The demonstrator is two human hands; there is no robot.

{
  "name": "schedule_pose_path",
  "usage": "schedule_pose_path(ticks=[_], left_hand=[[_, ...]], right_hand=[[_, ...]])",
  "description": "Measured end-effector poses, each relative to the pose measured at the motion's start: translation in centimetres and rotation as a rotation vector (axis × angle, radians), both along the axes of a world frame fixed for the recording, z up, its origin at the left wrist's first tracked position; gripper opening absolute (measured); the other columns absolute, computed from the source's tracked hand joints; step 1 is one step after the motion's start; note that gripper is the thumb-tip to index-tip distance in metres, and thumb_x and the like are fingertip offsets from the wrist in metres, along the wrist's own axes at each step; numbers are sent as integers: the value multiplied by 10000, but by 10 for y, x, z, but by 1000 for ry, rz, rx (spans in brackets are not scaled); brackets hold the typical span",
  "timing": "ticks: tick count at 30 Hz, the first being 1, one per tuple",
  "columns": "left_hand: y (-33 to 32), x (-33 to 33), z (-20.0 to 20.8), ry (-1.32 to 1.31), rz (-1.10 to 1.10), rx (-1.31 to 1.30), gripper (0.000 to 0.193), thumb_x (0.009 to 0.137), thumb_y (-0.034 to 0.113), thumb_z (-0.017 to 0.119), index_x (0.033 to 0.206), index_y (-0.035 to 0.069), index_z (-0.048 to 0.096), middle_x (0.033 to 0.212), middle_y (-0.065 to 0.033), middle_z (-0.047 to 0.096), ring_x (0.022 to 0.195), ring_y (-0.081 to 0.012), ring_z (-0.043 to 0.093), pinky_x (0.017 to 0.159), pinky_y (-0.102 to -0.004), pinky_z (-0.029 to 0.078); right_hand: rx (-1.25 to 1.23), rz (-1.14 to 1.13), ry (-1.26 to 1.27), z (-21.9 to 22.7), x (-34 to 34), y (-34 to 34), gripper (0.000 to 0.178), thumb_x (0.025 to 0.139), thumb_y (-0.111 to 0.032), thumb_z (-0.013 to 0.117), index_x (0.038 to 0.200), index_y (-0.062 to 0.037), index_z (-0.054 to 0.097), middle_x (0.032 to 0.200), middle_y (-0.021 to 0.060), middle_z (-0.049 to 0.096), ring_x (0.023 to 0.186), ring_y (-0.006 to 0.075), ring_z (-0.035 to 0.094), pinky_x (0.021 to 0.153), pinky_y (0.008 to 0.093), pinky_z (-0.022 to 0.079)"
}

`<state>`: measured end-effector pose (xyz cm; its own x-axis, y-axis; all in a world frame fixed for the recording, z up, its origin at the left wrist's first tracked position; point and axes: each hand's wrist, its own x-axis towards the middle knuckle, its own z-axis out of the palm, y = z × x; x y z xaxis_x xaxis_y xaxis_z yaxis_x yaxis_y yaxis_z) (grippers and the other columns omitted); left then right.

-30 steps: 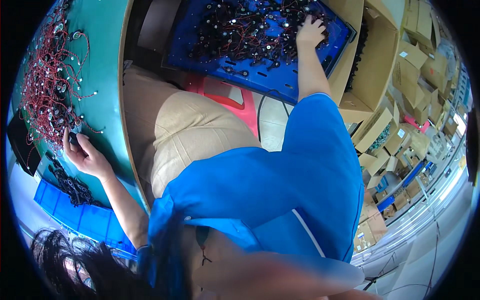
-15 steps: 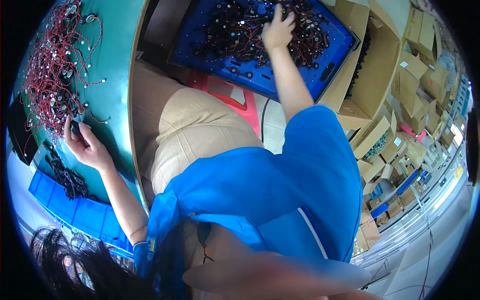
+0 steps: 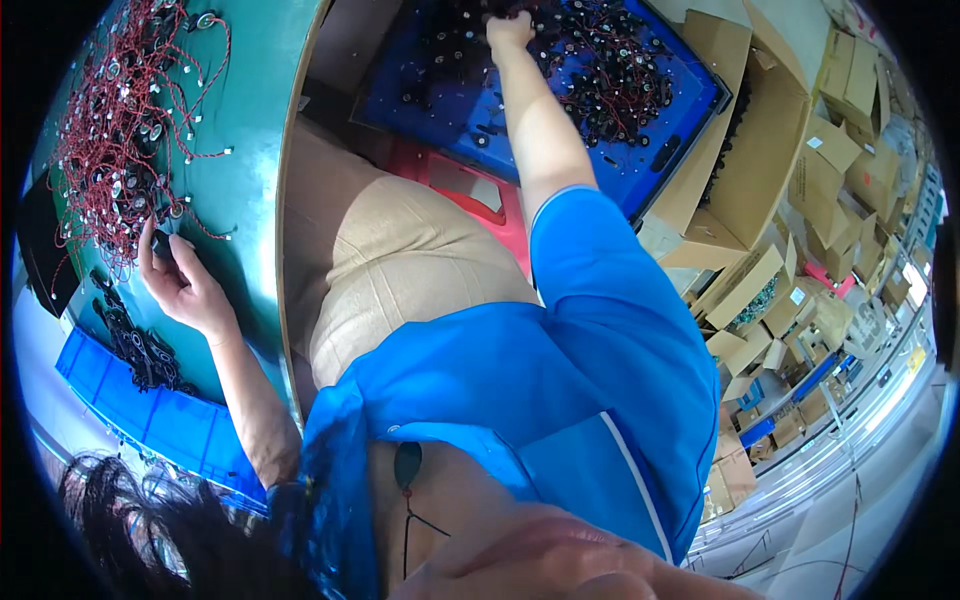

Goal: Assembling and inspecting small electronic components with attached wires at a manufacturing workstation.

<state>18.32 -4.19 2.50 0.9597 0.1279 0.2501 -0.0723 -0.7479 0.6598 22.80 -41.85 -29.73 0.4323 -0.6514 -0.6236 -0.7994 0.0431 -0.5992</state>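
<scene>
On the green table at the left, my left hand pinches a small black part between thumb and fingers. It is beside a heap of twisted red and black wires with white connectors and small round metal-faced parts. My right arm stretches over a blue tray beyond my lap. There my right hand is closed among dark round parts near the tray's far side; what its fingers grip is hidden and blurred. Another pile of black parts with red wires lies in the tray to its right.
Black cable-like pieces lie on the green table near a blue bin. An open cardboard box stands right of the tray, with more cartons beyond. A red stool shows below the tray.
My right hand has swept left across the tray, its fingers now drawn in; dark parts lie farther left around it. My left hand keeps its pinch on the black part. The view has shifted slightly.
</scene>
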Motion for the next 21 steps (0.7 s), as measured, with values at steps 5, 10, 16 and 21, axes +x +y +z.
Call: schedule_pose_path(ticks=[5,10,16,21], left_hand=[[0,-2,4,17,14,-36,313,939,63,549,1252,80,562,757,-2,553,632,-67,465,562,-174,362],[-2,0,1,28,1,-44,312,938,61,547,1249,77,564,766,-1,558,632,-66,465,564,-172,364],[-2,0,3,16,7,-53,311,934,59,548,1245,79,566,772,2,561,635,-62,464,564,-168,362],[1,0,0,28,21,-47,307,932,59,549,1238,83,570,767,7,557,637,-58,464,562,-167,359]], right_hand=[[-432,457,-9,0,-3,10,678,780,-191,656,1391,-175,362,1482,244,192,1131,495,464,845,515,501],[-876,893,3,-4,-27,7,614,777,-206,661,1346,-184,430,1521,208,164,1119,500,486,818,529,513],[-698,1147,-88,8,-127,0,449,797,-254,604,1239,-185,563,1479,168,322,1124,449,509,758,451,537],[-825,707,-16,50,-122,-115,404,817,-304,582,1201,-179,587,1264,167,489,999,425,541,694,480,510]])
